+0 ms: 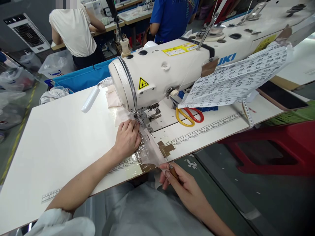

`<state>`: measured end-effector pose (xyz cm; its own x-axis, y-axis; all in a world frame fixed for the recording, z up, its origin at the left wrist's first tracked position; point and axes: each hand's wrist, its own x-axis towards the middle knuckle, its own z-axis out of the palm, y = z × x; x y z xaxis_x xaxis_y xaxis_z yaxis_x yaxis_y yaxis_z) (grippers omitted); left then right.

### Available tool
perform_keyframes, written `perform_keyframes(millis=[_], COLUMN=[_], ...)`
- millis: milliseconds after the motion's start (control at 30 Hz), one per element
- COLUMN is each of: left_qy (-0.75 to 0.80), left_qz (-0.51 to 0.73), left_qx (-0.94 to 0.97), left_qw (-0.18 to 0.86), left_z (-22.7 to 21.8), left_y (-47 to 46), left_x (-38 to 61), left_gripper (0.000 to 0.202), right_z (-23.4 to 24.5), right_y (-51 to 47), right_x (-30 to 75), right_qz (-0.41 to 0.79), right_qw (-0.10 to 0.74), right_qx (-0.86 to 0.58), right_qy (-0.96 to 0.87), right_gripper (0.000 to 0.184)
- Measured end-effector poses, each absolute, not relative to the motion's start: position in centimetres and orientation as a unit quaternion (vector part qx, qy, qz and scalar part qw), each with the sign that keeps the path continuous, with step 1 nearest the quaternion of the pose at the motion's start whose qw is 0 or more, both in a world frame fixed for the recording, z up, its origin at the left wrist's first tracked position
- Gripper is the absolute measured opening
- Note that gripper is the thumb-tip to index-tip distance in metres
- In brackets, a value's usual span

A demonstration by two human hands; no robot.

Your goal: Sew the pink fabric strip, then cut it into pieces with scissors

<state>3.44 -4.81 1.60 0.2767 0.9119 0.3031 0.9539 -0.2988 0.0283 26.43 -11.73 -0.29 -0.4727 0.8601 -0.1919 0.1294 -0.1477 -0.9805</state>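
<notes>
My left hand point(127, 137) lies on a strip of thin clear fabric point(147, 151) on the white table point(61, 137), fingers curled down and pressing it just left of the presser foot point(145, 118) of a white sewing machine point(167, 70). My right hand point(183, 185) is off the table's front edge, pinching a small wooden-handled awl point(173, 170) whose metal tip points up toward the fabric. The fabric runs from the needle area down over the table edge into my lap.
Yellow-and-red-handled scissors point(188, 116) lie right of the needle plate. A printed paper sheet point(236, 78) is taped to the machine arm. A ruler strip point(204, 131) runs along the table. Two people work at benches behind. A red stool point(270, 147) stands at the right.
</notes>
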Motion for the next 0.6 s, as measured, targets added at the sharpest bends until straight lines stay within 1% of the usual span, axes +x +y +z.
perform_keyframes(millis=[267, 600], left_qy=[-0.584, -0.591], left_qz=[-0.133, -0.125], left_qx=[-0.798, -0.796], left_qw=[0.067, 0.051], left_z=[1.4, 1.5], left_y=[-4.9, -5.0], left_x=[3.6, 3.7], left_gripper=[0.041, 0.043], right_z=[-0.2, -0.5], right_y=[-11.3, -11.3], right_x=[26.7, 27.8], right_qz=[0.607, 0.589], right_qw=[0.312, 0.290], right_qx=[-0.418, -0.418], right_qy=[-0.600, -0.628], right_gripper=[0.026, 0.024])
